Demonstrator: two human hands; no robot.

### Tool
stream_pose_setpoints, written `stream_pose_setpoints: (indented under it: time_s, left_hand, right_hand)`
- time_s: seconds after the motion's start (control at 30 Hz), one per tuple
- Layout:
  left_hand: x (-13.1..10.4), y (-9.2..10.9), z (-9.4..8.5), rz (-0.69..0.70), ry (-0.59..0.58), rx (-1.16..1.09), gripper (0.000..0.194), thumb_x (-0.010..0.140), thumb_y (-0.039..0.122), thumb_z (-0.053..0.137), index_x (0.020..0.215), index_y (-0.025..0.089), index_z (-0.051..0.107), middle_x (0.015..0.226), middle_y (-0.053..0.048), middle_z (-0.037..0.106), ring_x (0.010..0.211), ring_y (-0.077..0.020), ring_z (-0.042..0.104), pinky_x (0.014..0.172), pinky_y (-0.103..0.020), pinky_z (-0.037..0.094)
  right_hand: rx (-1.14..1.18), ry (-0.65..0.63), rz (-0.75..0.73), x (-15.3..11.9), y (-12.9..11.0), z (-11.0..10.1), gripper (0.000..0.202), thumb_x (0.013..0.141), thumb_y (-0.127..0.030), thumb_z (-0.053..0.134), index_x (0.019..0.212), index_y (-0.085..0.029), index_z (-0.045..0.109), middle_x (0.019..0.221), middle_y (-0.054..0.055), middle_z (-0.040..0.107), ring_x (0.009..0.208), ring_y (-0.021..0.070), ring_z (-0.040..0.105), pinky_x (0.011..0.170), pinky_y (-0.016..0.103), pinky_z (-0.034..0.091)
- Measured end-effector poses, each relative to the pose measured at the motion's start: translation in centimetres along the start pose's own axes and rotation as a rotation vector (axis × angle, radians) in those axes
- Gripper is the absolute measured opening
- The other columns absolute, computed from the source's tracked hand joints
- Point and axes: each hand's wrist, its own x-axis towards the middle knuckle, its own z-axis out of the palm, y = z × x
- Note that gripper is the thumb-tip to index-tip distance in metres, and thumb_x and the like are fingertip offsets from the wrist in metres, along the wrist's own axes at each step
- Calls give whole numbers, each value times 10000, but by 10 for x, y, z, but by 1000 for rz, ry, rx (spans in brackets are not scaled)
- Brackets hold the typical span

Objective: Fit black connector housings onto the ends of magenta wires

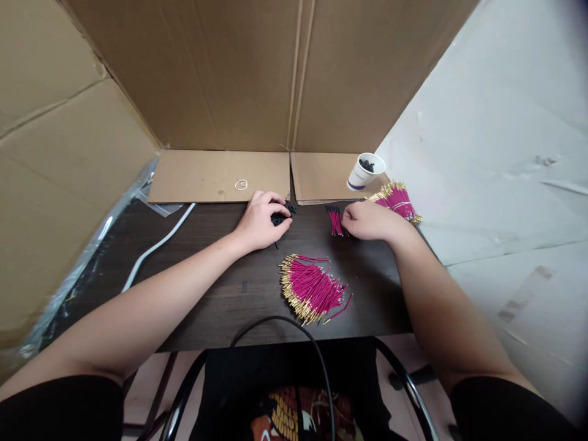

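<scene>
My left hand (264, 219) curves around a pile of small black pieces (278, 218) on the dark table, thumb and forefinger apart with the pieces between them. My right hand (365, 220) is closed, its fingertips against the right side of a short row of pink wires with black ends (335, 220). Anything between those fingers is hidden. Nearer to me lies a fanned heap of pink wires with gold tips (315, 288), a few strays at its right edge. Behind my right wrist rests a tied bundle of pink, gold-tipped wires (399, 202).
A white paper cup (362, 174) holding black pieces stands on flat cardboard (321, 174) at the back right. A white loop (241, 184) lies on the left cardboard. A white cable (158, 245) crosses the table's left side; a black cable (316, 349) arches over its front edge. Cardboard walls rise behind and left.
</scene>
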Motion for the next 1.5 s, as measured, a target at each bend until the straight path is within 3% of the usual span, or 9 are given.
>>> stream_pose_setpoints:
  time_s: [0.23,0.37,0.47,0.57,0.67,1.03,1.23,1.4,1.5]
  left_hand:
    - [0,-2,2,2,-1,0,41,917,202,903,947,224,885,1220,-87,782,1229,-306,670,1158,-544,580]
    - [0,-3,1,18,10,-11,33,924,196,889,924,229,888,1212,-87,785,1216,-303,674,1152,-540,582]
    - [0,-3,1,21,2,-14,65,950,193,858,914,237,890,1207,-83,791,1208,-298,675,1149,-538,583]
    - [0,-2,1,34,-11,-8,71,962,193,848,914,232,883,1219,-85,793,1222,-302,671,1153,-547,581]
    - [0,-2,1,61,-23,-4,76,977,189,835,917,219,870,1245,-93,787,1254,-309,661,1168,-553,572]
    - [0,0,0,59,-64,14,93,1052,208,737,962,199,761,1288,-105,761,1308,-325,633,1203,-561,524]
    - [1,5,-3,43,-8,-48,102,1103,216,621,1026,202,686,1125,-90,796,1141,-283,693,1089,-495,565]
    - [0,11,-6,-73,31,-215,111,1117,264,604,1079,205,689,934,-55,803,877,-209,741,929,-403,593]
    - [1,10,-4,-99,51,-265,109,1091,269,635,1060,201,715,950,-63,822,876,-201,763,916,-389,607]
  right_hand:
    - [-5,54,-61,2,-2,6,277,1008,-306,474,916,-141,677,1106,126,785,787,105,531,760,282,344]
    - [4,128,-82,-5,-5,6,243,1003,-304,518,912,-145,679,1023,107,770,752,95,481,740,285,305]
    - [92,180,-269,-14,-14,7,145,962,-277,621,967,-158,704,895,43,733,718,69,465,730,263,302]
    - [164,17,-542,-23,-28,12,128,945,-289,691,984,-170,718,760,-22,642,667,40,437,705,234,306]
    - [171,-80,-665,-27,-41,19,147,969,-306,688,997,-168,732,781,-25,656,665,29,427,696,226,294]
    - [95,-29,-634,-24,-50,33,205,1057,-297,578,1023,-141,706,1021,75,743,821,69,481,788,262,286]
    - [266,150,-663,-19,-43,30,216,1088,-312,536,1022,-135,640,1000,60,714,837,68,501,830,242,359]
    - [471,410,-656,-6,-42,40,211,1075,-331,586,1100,-161,708,981,47,739,842,75,573,837,236,435]
    - [555,547,-626,2,-44,49,276,1076,-373,603,1178,-177,768,1041,73,782,874,99,618,888,260,509]
